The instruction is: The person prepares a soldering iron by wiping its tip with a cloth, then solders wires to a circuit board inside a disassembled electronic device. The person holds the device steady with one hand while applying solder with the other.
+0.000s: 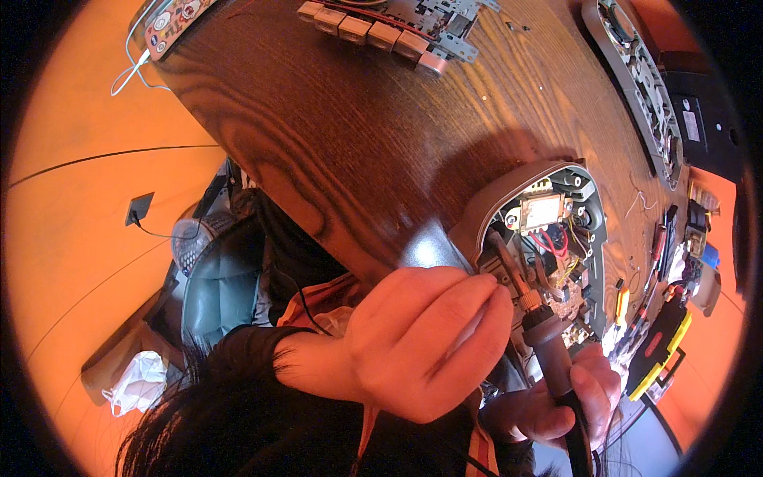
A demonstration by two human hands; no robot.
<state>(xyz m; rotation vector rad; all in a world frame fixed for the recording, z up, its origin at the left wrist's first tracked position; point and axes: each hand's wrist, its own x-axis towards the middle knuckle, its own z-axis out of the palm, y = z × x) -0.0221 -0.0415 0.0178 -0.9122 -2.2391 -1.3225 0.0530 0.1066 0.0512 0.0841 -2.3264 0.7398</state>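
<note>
Wooden table [334, 135]: dark, strongly grained top that fills the middle of the view and runs from 11 o'clock down to 4 o'clock, with orange floor on both sides.
Opened appliance housing [486, 208]: grey curved shell lying on the table at about 3 o'clock, its inside facing up, showing a pale rectangular part, red and yellow wires and small brackets.
Long grey frame [636, 79]: lies along the table's far edge at 1 to 2 o'clock, well apart from the hands.
Circuit assembly with pale buttons [381, 28]: at 12 o'clock, at the top edge of the table.
Left hand [421, 342]: the person's own, at 5 o'clock, fingers curled shut with the fingertips pressed against the near rim of the housing; whether anything is pinched between them cannot be told.
Right hand [568, 401]: low at 5 o'clock, just beside the left hand, fingers wrapped tight around the dark handle of the soldering iron.
Soldering iron [540, 326]: tilted, its handle in the right hand, its orange collar and thin metal shaft reaching up into the open housing among the wires.
Yellow-and-black tool [660, 350]: at 4 o'clock, right of the housing, near the table's edge.
</note>
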